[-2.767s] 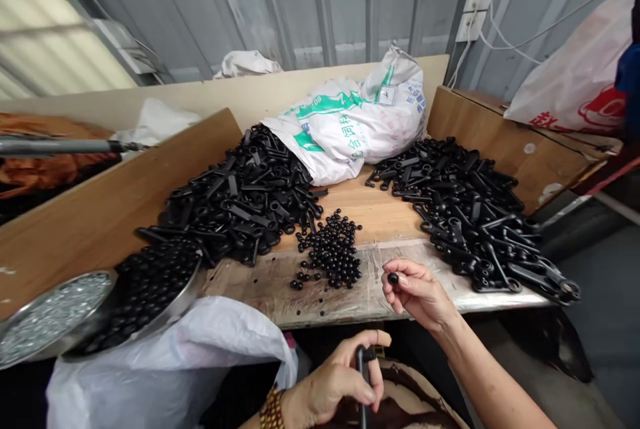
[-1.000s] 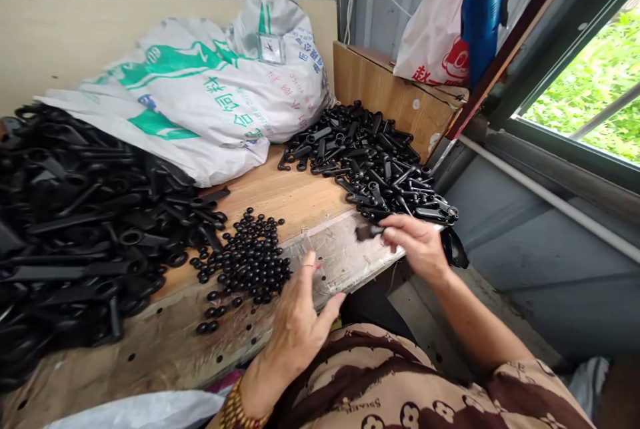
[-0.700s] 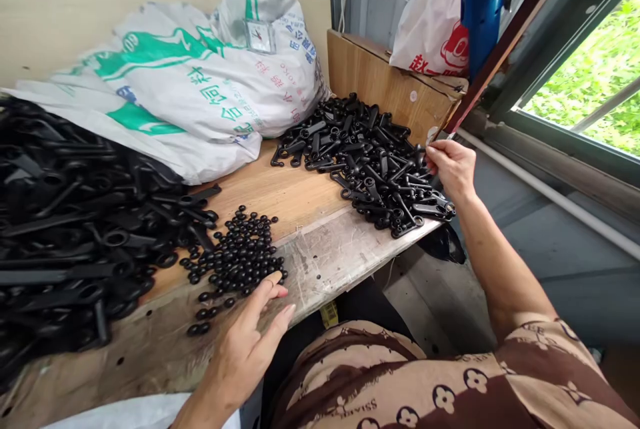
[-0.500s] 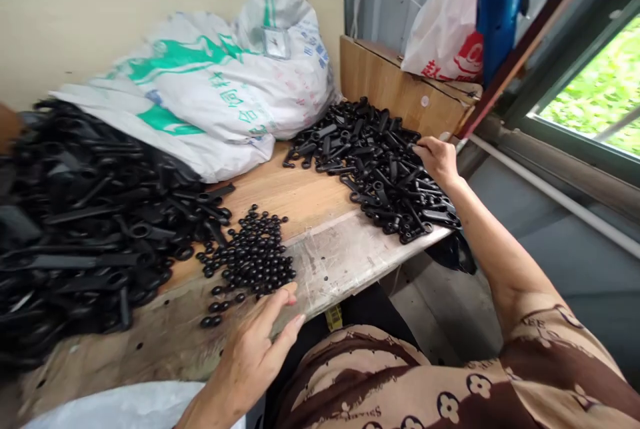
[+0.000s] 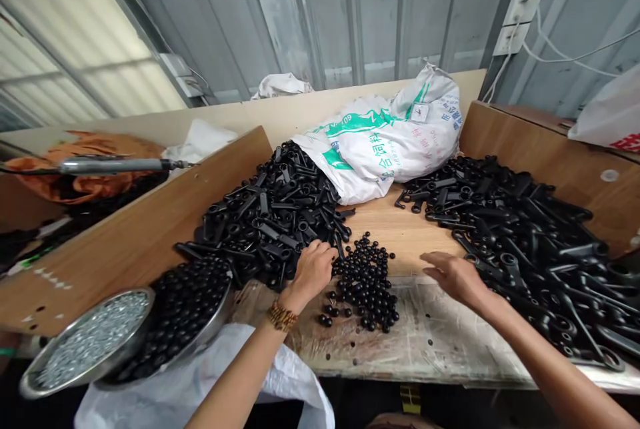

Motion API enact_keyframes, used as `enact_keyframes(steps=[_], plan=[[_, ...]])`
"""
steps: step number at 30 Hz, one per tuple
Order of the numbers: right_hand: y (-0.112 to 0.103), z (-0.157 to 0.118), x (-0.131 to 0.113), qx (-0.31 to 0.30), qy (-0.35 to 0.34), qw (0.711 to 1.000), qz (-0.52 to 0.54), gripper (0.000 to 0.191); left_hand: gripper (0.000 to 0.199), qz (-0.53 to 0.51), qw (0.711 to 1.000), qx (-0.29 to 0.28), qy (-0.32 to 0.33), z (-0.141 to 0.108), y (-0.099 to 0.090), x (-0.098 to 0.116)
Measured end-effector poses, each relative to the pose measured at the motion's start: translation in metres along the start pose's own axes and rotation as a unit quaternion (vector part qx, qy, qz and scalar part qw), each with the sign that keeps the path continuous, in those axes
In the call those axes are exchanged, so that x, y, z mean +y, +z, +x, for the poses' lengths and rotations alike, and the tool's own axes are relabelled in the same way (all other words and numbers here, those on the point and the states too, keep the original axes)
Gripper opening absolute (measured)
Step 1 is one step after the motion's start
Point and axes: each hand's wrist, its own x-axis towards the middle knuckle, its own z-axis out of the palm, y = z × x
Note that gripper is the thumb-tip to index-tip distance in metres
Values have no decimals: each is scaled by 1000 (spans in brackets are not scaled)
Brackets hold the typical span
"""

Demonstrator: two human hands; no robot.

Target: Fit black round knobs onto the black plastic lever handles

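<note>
1. Knobs [image 5: 373, 285], black and round, lie heaped on the bench [image 5: 425, 342] between two piles of crank arms [image 5: 270, 222].
2. Left hand [image 5: 315, 269] curls at the left pile's edge, beside the knobs; its grip is hidden, contents untellable.
3. Right hand [image 5: 453, 275] hovers near the right pile, fingers loosely extended, bare.

- grey corrugated metal wall [image 5: 325, 9] at back
- two white square wall sockets [image 5: 523, 5], upper right, white thin cables [image 5: 570, 59] hanging off
- silver-grey cylindrical tool [image 5: 115, 166], left, near crumpled orange plastic bag [image 5: 43, 163]
- white plastic bag with red print [image 5: 607, 109], right edge, cut off
</note>
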Motion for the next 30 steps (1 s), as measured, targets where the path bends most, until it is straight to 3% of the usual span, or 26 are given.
enact_keyframes(steps=[3,7,12,16,21,24,26,27,28,30], plan=[[23,33,-26,-91,-7,995,-38,31,36,18,998,-17,53,24,14,-9],[38,63,-36,-123,1,987,-102,26,34,20,993,-50,104,41,28,-17],[46,73,-37,-146,3,982,-120,23,24,-34,992,-67,102,51,42,-25],[47,72,-42,-153,2,982,-109,23,23,-104,991,-47,75,54,46,-25],[43,69,-40,-130,12,991,-44,18,21,-214,975,52,-36,48,27,-26],[37,57,-37,-102,24,994,23,21,17,-296,939,121,-127,34,4,-24],[30,42,-39,-82,33,989,121,27,17,-361,910,133,-155,20,-12,-14],[26,33,-42,-72,36,973,217,29,17,-389,899,127,-155,12,-18,-4],[22,22,-47,-62,37,939,335,31,17,-424,886,115,-151,4,-24,8],[13,1,-57,-47,32,821,568,30,17,-530,832,67,-150,-11,-30,38]])
